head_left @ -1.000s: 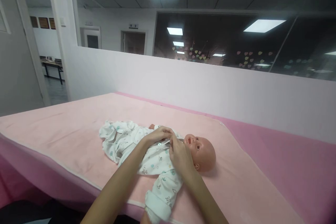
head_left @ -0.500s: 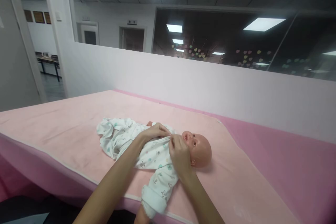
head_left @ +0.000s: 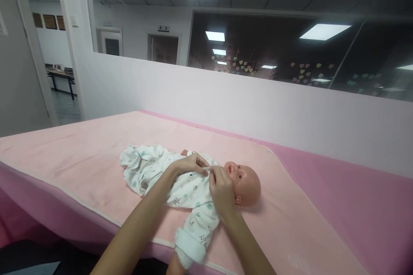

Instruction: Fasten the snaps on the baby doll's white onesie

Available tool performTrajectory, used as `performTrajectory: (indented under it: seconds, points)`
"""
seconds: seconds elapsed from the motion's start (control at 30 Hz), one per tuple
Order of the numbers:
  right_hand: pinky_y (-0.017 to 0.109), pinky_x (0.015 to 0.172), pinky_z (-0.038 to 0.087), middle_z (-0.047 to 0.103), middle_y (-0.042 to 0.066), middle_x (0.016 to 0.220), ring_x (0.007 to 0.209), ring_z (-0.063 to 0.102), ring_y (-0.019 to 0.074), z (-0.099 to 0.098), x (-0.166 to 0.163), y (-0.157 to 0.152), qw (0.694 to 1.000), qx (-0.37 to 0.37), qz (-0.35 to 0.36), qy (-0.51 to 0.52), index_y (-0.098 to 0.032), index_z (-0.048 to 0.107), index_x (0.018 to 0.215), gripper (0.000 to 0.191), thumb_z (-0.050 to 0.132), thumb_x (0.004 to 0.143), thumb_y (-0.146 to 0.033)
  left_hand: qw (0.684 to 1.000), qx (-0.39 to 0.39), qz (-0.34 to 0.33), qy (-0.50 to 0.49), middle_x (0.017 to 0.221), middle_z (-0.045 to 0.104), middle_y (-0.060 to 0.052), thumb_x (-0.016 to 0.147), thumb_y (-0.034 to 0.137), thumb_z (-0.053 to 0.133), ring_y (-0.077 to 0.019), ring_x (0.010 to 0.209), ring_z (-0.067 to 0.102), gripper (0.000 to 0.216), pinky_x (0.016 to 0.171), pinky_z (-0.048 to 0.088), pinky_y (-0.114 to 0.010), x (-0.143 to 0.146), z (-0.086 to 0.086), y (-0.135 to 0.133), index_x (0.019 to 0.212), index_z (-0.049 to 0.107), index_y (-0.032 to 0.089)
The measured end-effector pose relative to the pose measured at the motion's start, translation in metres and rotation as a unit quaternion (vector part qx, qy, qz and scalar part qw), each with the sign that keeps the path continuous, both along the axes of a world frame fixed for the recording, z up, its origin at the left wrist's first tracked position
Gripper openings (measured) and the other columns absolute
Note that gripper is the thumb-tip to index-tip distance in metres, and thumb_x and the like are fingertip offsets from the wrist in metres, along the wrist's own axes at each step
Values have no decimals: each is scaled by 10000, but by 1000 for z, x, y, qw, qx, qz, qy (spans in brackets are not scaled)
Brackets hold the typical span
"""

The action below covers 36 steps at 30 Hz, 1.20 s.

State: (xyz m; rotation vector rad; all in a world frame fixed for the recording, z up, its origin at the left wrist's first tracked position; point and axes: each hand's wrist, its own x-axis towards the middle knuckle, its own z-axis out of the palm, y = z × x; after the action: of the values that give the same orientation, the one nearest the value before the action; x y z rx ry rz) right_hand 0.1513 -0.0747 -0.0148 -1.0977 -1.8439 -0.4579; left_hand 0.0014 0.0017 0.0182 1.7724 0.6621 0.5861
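A baby doll [head_left: 247, 184] lies on its back on a pale pink blanket [head_left: 80, 159], head to the right. It wears a white printed romper [head_left: 187, 189] whose near sleeve hangs over the front edge. My left hand [head_left: 190, 164] rests on the doll's chest with fingers pinching the romper's collar edge. My right hand [head_left: 222, 191] sits just below the doll's chin and pinches the same collar from the other side. Both sets of fingertips meet at the neckline.
A darker pink mattress [head_left: 355, 197] lies under the blanket and runs off to the right. A low white partition wall [head_left: 258, 103] with dark glass above it stands behind the bed. A doorway and a distant table [head_left: 60, 79] show at the left.
The romper's front flap has been drawn shut over the doll's chest. Both hands have stayed at the collar, and the view has shifted slightly.
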Motion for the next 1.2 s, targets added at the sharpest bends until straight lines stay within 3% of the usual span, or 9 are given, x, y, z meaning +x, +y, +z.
performTrajectory:
  seconds: [0.37, 0.57, 0.77, 1.03, 1.2]
  points:
    - [244, 613, 416, 572, 39, 731, 692, 530, 140, 2, -3, -2, 999, -15, 25, 31, -166, 523, 822, 173, 353, 835, -138, 1000, 15, -10, 1, 753, 688, -28, 581, 217, 682, -136, 705, 572, 303, 661, 422, -206, 0, 1, 0, 872, 719, 142]
    - [249, 607, 420, 575, 37, 720, 673, 531, 139, 1, -3, 0, 999, -12, 28, 28, -166, 542, 824, 200, 345, 852, -153, 997, 45, 40, 46, 687, 675, -4, 568, 289, 709, -153, 756, 572, 270, 701, 412, -207, -3, -3, 6, 806, 730, 161]
    - [256, 632, 427, 595, 40, 755, 703, 543, 144, -2, -3, 2, 999, -22, 34, 30, -169, 551, 846, 217, 338, 855, -130, 998, 59, -7, 13, 807, 672, -34, 598, 294, 692, -139, 791, 565, 269, 719, 412, -194, -3, -8, 12, 816, 716, 138]
    - [258, 637, 417, 583, 32, 751, 718, 533, 149, -3, -3, 2, 998, -35, 19, 41, -174, 532, 819, 206, 342, 841, -97, 999, 46, -15, 10, 638, 595, 2, 549, 271, 740, -85, 625, 496, 236, 578, 366, -173, -5, -7, 10, 719, 678, 118]
    - [245, 616, 412, 538, 39, 765, 697, 498, 139, 2, -5, -3, 996, -45, 20, 70, -168, 520, 804, 163, 367, 824, -117, 999, -10, -44, -13, 722, 622, 0, 643, 266, 669, -98, 699, 526, 175, 657, 380, -179, -4, -1, 3, 758, 665, 134]
